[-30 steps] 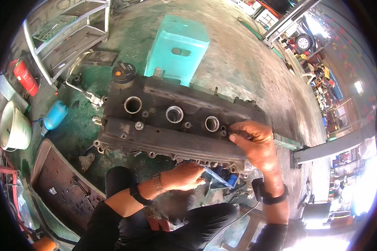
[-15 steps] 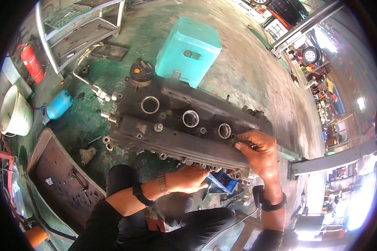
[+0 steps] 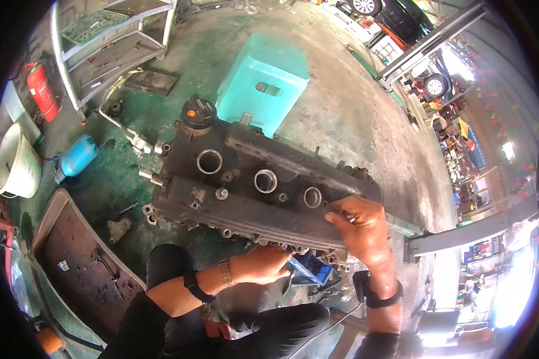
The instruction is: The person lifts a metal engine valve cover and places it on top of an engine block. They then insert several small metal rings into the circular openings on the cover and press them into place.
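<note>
The stained green-and-grey floor carries a turquoise stool, a pale bucket and blue container near its left edge, and a metal bracket just beside a brown tray.

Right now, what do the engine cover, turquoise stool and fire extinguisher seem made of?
Engine cover: plastic or coated metal, dull black; the matte, scuffed face leaves it open.
Turquoise stool: probably plastic, smooth; rounded edges and one-piece sides suggest moulding.
Fire extinguisher: seemingly metal, painted red; smooth cylindrical body.
</note>
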### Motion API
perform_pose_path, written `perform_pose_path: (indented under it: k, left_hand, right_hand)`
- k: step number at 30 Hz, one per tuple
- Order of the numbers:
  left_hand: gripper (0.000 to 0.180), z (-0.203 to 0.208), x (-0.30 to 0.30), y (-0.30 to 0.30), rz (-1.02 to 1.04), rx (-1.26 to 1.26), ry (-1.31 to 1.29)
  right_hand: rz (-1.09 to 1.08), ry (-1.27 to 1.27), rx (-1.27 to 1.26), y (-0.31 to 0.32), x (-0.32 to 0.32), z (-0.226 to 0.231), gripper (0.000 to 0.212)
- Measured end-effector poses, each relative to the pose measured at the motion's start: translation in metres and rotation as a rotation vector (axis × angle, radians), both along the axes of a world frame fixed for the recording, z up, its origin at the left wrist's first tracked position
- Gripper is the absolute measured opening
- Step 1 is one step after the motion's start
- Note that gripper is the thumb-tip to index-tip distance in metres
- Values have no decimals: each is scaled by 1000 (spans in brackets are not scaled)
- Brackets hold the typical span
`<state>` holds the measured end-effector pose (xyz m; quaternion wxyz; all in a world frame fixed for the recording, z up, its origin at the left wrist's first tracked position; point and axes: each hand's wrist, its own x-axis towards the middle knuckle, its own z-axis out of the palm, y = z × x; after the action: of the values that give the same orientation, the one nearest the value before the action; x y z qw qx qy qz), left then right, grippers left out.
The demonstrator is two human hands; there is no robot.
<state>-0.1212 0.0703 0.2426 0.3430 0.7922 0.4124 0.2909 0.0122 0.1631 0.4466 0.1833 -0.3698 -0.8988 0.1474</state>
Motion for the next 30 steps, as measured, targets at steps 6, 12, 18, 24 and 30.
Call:
perform_pose_path:
  k: [6, 12, 18, 24, 30]
  left_hand:
    - [24, -11, 4, -3, 21, -11, -36]
    - [24, -5, 3, -1, -4, -49, -32]
    - [26, -2, 2, -1, -12, -74, -9]
    - [30, 5, 0, 1, -27, -111, 44]
    - [40, -2, 3, 3, -46, -171, 45]
  right_hand:
    - [0, 2, 42, 0, -1, -2, 16]
    - [-15, -63, 89, -2, -3, 0, 18]
    - [-15, -37, 88, -3, -7, 1, 20]
    - [-23, -82, 207, -7, -7, -2, 17]
    - [-24, -87, 236, -12, -8, -2, 14]
